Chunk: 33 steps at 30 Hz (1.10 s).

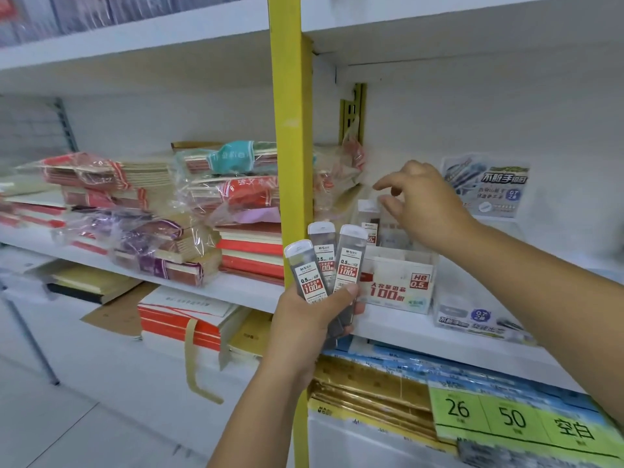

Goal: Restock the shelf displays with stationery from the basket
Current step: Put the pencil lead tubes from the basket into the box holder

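Plastic lead cases (325, 261): left hand (312, 320) grips three.

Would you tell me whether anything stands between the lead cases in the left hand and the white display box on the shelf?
Only the right hand, which hangs over the back of the display box where other refills already stand. The box's front section looks free, right beside the lead cases in the left hand.
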Motion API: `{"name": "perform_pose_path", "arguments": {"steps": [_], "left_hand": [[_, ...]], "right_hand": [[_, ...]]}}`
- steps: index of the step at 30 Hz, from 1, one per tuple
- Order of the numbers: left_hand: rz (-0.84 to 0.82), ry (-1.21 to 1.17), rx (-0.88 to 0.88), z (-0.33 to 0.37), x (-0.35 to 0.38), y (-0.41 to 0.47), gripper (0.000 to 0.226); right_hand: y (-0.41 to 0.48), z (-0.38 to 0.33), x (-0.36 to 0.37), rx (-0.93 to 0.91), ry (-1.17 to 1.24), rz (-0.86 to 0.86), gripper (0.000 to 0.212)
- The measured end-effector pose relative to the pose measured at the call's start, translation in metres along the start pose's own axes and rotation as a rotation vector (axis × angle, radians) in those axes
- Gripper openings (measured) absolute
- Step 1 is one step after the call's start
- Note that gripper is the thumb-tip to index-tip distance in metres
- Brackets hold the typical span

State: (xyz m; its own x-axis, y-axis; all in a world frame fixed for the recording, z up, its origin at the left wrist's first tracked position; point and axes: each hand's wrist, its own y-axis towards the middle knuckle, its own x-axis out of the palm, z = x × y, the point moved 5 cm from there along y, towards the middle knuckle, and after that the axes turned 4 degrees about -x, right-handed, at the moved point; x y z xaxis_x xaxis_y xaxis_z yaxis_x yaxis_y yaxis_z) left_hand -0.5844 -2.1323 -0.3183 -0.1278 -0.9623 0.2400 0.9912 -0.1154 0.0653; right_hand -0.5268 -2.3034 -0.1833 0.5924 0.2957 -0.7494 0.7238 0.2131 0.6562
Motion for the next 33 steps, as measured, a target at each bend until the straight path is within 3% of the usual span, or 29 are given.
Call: {"name": "perform_pose_path", "arguments": {"steps": [2,4,8,10,13,16,19,23,33], "left_hand": [[-0.014,0.002,0.0,0.0,0.0,0.001,0.026],[-0.034,0.015,0.001,0.002,0.0,0.003,0.029],[-0.082,0.013,0.001,0.001,0.006,0.001,0.035],[-0.098,0.002,0.025,0.001,0.008,-0.001,0.027],[-0.091,0.0,0.084,0.006,0.005,-0.002,0.015],[-0.088,0.056,0.066,0.007,-0.001,-0.004,0.026],[-0.059,0.089,0.046,0.006,-0.006,-0.002,0.021],[-0.032,0.085,0.062,0.004,-0.005,0.0,0.023],[-0.046,0.027,0.085,0.007,-0.006,-0.001,0.007]], "right_hand": [[-0.015,-0.007,-0.012,0.057,0.26,0.049,0.022],[-0.032,-0.02,-0.016,0.121,0.515,-0.026,0.02],[-0.052,-0.039,-0.003,0.171,0.678,-0.238,0.016],[-0.049,-0.033,-0.002,0.26,0.749,-0.162,0.014],[-0.036,-0.009,-0.017,0.423,0.844,0.116,0.014],[-0.018,0.0,-0.036,0.314,0.705,0.283,0.011],[-0.006,-0.007,-0.033,0.124,0.45,0.216,0.011],[-0.002,-0.013,-0.014,0.016,0.263,0.097,0.016],[0.008,0.005,0.022,0.121,0.019,-0.095,0.028]]}}
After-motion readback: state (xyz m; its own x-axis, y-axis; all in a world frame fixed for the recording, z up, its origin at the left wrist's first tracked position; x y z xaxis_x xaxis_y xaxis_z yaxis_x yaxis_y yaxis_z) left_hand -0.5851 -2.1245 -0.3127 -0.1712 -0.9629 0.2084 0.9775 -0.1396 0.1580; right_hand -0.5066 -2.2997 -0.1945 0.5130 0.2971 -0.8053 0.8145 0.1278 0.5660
